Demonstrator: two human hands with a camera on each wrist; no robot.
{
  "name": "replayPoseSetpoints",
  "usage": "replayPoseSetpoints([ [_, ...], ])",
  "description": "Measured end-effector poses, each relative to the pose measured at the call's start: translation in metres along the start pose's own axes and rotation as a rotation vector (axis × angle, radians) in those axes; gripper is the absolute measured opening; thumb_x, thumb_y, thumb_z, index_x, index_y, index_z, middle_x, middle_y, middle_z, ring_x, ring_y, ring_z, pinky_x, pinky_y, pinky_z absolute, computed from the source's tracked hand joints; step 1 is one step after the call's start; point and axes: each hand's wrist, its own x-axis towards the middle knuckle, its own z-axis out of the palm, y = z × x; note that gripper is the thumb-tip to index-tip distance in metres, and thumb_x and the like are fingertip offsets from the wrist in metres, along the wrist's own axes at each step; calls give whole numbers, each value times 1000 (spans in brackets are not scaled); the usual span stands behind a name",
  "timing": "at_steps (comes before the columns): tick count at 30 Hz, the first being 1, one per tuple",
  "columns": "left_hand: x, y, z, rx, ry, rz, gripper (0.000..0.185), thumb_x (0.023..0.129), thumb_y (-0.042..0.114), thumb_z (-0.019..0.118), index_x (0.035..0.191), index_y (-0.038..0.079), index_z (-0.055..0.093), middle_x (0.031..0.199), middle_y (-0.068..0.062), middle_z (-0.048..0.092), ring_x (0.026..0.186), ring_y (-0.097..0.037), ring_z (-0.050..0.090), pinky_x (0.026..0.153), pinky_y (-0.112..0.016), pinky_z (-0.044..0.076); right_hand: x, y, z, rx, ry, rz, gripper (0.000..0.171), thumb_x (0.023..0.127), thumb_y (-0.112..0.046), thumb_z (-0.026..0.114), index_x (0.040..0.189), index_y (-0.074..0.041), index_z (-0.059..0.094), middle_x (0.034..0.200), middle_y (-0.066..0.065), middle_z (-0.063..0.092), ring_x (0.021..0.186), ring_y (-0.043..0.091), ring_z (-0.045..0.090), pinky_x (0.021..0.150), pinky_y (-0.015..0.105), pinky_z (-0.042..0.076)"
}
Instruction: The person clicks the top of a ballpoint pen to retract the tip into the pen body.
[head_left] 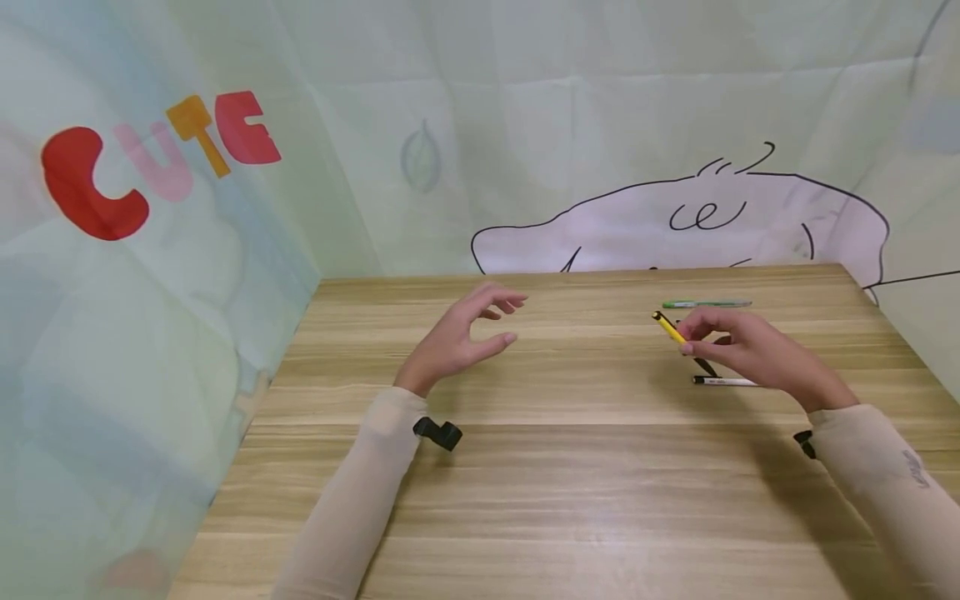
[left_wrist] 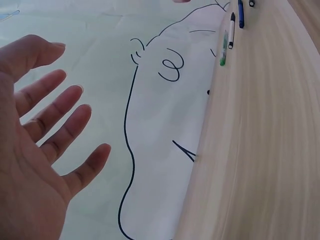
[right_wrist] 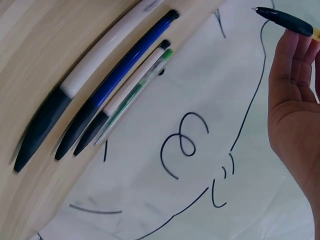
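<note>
My right hand (head_left: 750,346) pinches a yellow pen (head_left: 670,327) between thumb and fingers, tilted above the table. In the right wrist view the pen's black grip (right_wrist: 285,21) and its writing tip show. Below that hand lie a green-and-clear pen (head_left: 705,304) and a white pen (head_left: 723,381). A blue pen (right_wrist: 131,59) and another white pen (right_wrist: 137,70) lie between them, mostly hidden by the hand in the head view. My left hand (head_left: 459,337) hovers over the table's left side, fingers spread and loosely bent, holding nothing.
The wood-grain table (head_left: 525,492) reaches back to a printed cloth (head_left: 390,175) with a cartoon animal outline. On the left, the cloth wall bears the coloured letters CUTE (head_left: 247,129). Black wrist straps (head_left: 438,433) sit on the sleeves.
</note>
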Motion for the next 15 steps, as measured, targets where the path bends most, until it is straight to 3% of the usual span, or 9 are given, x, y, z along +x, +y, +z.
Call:
replayPoseSetpoints([
  [7, 10, 3, 6, -13, 1, 31, 50, 94, 15, 72, 141, 19, 56, 128, 1, 59, 120, -24, 56, 103, -43, 50, 15, -18, 10, 80, 22, -7, 13, 98, -19, 69, 107, -10, 70, 106, 5, 67, 96, 15, 62, 81, 20, 53],
  [15, 19, 9, 14, -22, 17, 34, 58, 91, 15, 75, 144, 20, 53, 130, 3, 59, 119, -17, 55, 103, -41, 50, 32, -32, 18, 158, 22, 79, 20, 94, -32, 74, 105, -16, 71, 101, 4, 68, 91, 23, 61, 67, 33, 51],
])
